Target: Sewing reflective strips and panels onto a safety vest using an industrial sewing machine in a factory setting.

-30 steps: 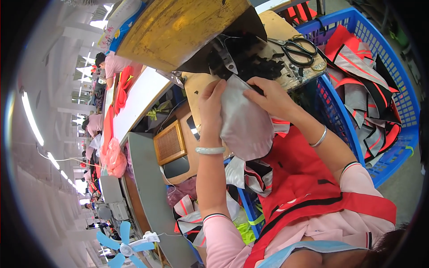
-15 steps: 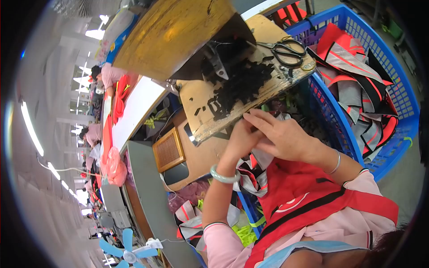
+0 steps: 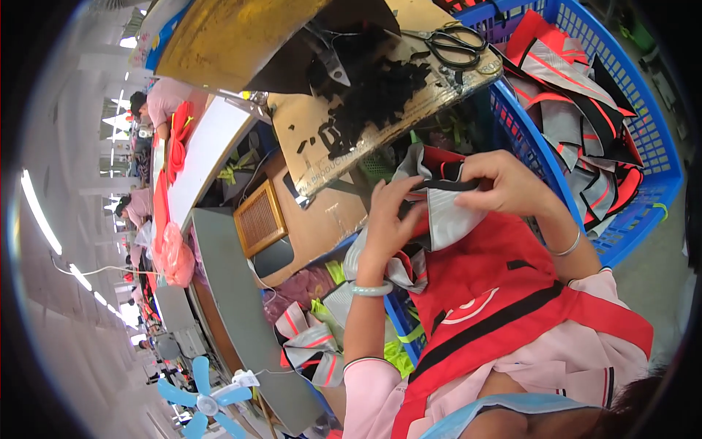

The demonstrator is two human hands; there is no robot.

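A grey fabric strip (image 3: pixel 449 219) with red and black edging is held up in front of my red apron (image 3: pixel 486 260). My left hand (image 3: pixel 392 219) closes on its left part, thumb and fingers bent round it. At its other side my right hand (image 3: pixel 504 183) pinches the cloth between thumb and curled fingers. More of the same banded cloth (image 3: pixel 409 269) hangs below my left hand, in front of the apron. Beyond both hands is the edge of a cardboard-covered worktop (image 3: pixel 322 164).
Black scraps (image 3: pixel 376 95) and black-handled scissors (image 3: pixel 457 47) lie on the worktop under a yellow machine part (image 3: pixel 241 36). At right stands a blue plastic basket (image 3: pixel 651 190) full of banded cloth. A blue fan (image 3: pixel 207 404) and pink plastic bag (image 3: pixel 175 256) are at left, where other people work.
My hands, close together at the worktop's edge before, have moved apart. The grey strip has come up into view between them. The whole view has shifted slightly.
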